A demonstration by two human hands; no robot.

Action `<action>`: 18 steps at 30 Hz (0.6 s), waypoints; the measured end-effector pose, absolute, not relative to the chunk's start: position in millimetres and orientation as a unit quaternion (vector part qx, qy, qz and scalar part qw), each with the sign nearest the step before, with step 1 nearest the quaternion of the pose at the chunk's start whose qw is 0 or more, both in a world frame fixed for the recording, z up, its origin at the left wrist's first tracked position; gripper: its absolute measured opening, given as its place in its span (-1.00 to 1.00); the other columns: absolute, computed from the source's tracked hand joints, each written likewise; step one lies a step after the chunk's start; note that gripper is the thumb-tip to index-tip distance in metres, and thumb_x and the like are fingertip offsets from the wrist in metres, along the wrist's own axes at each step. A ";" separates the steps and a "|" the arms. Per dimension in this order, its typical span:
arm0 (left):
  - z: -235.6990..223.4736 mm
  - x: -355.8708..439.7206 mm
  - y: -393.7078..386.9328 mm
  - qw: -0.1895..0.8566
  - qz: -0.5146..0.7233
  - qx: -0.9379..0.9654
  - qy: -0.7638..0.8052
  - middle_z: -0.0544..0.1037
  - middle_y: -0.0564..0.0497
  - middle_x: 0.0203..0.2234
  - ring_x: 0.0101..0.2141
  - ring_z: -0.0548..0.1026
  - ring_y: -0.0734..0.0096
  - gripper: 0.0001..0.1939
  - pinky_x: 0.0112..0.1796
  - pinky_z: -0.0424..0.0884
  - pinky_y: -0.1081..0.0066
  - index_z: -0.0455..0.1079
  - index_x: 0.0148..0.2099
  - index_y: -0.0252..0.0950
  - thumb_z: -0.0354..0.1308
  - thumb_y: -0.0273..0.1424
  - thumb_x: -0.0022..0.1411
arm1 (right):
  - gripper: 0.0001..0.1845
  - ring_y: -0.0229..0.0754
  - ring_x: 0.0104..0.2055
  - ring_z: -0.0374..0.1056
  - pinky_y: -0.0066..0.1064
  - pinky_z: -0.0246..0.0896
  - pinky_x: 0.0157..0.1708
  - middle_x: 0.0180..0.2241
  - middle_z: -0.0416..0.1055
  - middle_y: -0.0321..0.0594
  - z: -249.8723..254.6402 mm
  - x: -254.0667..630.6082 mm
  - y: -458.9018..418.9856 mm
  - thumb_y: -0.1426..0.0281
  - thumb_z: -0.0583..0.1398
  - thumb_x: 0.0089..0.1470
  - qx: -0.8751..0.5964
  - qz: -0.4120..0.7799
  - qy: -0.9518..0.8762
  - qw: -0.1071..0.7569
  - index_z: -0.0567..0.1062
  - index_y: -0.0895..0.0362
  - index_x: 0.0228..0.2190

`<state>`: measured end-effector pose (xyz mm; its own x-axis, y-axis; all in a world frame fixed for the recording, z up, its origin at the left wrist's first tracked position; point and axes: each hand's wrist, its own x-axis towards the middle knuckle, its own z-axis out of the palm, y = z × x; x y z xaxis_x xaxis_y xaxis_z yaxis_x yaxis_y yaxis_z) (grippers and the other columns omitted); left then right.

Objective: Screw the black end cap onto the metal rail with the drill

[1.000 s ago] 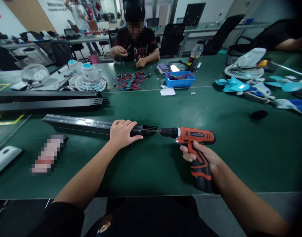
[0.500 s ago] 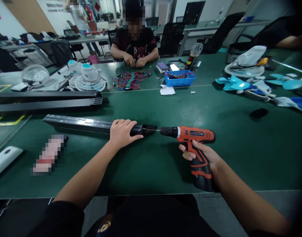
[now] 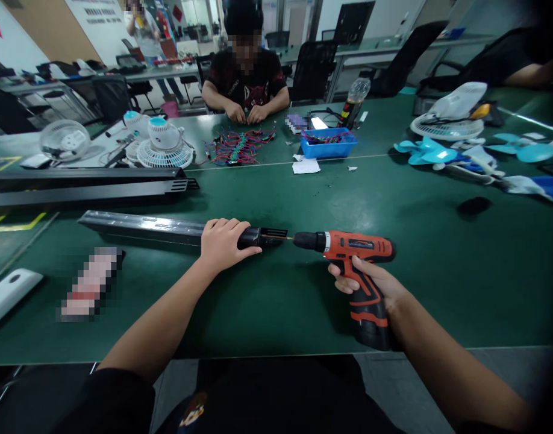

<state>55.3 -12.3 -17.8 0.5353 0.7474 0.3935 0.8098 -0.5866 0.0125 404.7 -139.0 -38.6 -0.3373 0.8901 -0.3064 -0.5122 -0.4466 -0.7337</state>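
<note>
My left hand (image 3: 226,244) is wrapped over the right end of a long black bar-shaped housing (image 3: 141,229), which lies on the green table. A slotted black end piece (image 3: 274,236) sticks out to the right of that hand. My right hand (image 3: 367,280) grips an orange and black cordless drill (image 3: 360,246) by its handle, the battery base low near the table's front edge. The drill points left, and its thin bit (image 3: 290,238) meets the slotted end; how deep the tip sits is hidden.
Two more long black housings (image 3: 87,190) lie at the left. A blurred-out flat item (image 3: 91,283) and a white case (image 3: 12,295) are nearer. Beyond are fan parts (image 3: 165,147), wired boards (image 3: 240,147), a blue bin (image 3: 328,147), a bottle (image 3: 354,102) and blue fan blades (image 3: 425,152). A co-worker sits opposite.
My hands, the drill and the black housing stay nearly in place. The small light below the drill's chuck has gone out. The co-worker's hands have come together over the table.
</note>
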 end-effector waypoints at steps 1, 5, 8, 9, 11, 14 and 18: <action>-18.1 55.1 -12.1 0.085 -0.182 -0.872 -0.447 0.68 -0.05 -0.15 -0.10 0.58 0.00 -0.35 0.04 0.30 0.05 0.51 0.06 -0.14 0.22 0.26 0.22 | -0.61 -0.33 -0.55 0.13 -0.44 0.29 -0.51 -0.41 0.46 -0.20 -38.8 405.8 -139.1 0.12 0.45 0.09 -0.358 0.774 -0.274 0.444 0.63 0.18 -0.22; -18.6 54.8 -11.7 0.086 -0.185 -0.871 -0.448 0.68 -0.05 -0.15 -0.10 0.58 0.00 -0.36 0.04 0.29 0.06 0.51 0.06 -0.13 0.21 0.26 0.23 | -0.54 -0.27 -0.52 0.25 -0.48 0.22 -0.56 -0.55 0.43 -0.20 -38.9 410.2 -140.0 0.11 0.44 0.09 -0.402 0.770 -0.271 0.414 0.65 0.26 -0.16; -18.4 54.8 -11.7 0.088 -0.188 -0.871 -0.445 0.68 -0.06 -0.17 -0.10 0.58 0.00 -0.35 0.03 0.29 0.06 0.52 0.05 -0.16 0.21 0.26 0.23 | -0.51 -0.32 -0.51 0.28 -0.49 0.24 -0.56 -0.25 0.62 -0.04 -37.9 410.7 -140.3 0.18 0.46 0.05 -0.431 0.752 -0.260 0.426 0.64 0.23 -0.07; -18.3 54.9 -11.7 0.087 -0.189 -0.872 -0.444 0.68 -0.06 -0.17 -0.11 0.58 0.00 -0.35 0.03 0.29 0.06 0.52 0.05 -0.16 0.21 0.26 0.23 | -0.51 -0.33 -0.51 0.29 -0.48 0.27 -0.55 -0.18 0.64 0.00 -37.5 410.5 -140.2 0.19 0.46 0.03 -0.434 0.751 -0.258 0.426 0.63 0.23 -0.07; -18.1 55.0 -11.9 0.085 -0.188 -0.872 -0.445 0.68 -0.06 -0.17 -0.11 0.58 -0.01 -0.35 0.03 0.29 0.05 0.53 0.05 -0.16 0.21 0.26 0.23 | -0.51 -0.33 -0.51 0.30 -0.47 0.31 -0.53 -0.12 0.65 0.05 -37.0 410.1 -140.0 0.20 0.47 0.03 -0.440 0.750 -0.253 0.424 0.63 0.24 -0.08; -18.2 55.1 -12.1 0.083 -0.187 -0.871 -0.447 0.68 -0.06 -0.17 -0.10 0.58 -0.01 -0.36 0.04 0.29 0.05 0.52 0.05 -0.16 0.22 0.25 0.23 | -0.50 -0.34 -0.52 0.30 -0.46 0.34 -0.52 -0.06 0.64 0.10 -37.1 410.2 -139.8 0.19 0.48 0.01 -0.448 0.747 -0.241 0.428 0.64 0.23 -0.08; -17.9 55.4 -12.2 0.086 -0.187 -0.871 -0.446 0.67 -0.06 -0.17 -0.10 0.58 0.00 -0.36 0.04 0.30 0.05 0.52 0.05 -0.16 0.23 0.25 0.22 | -0.53 -0.34 -0.51 0.30 -0.47 0.33 -0.53 -0.05 0.64 0.11 -38.8 411.5 -139.1 0.19 0.47 0.02 -0.443 0.754 -0.235 0.424 0.65 0.23 -0.12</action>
<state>55.4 -12.2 -17.9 0.5332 0.7443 0.4023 0.8087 -0.5880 0.0160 411.5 -139.1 -38.8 -0.2472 0.8478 -0.4692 -0.4317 -0.5299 -0.7300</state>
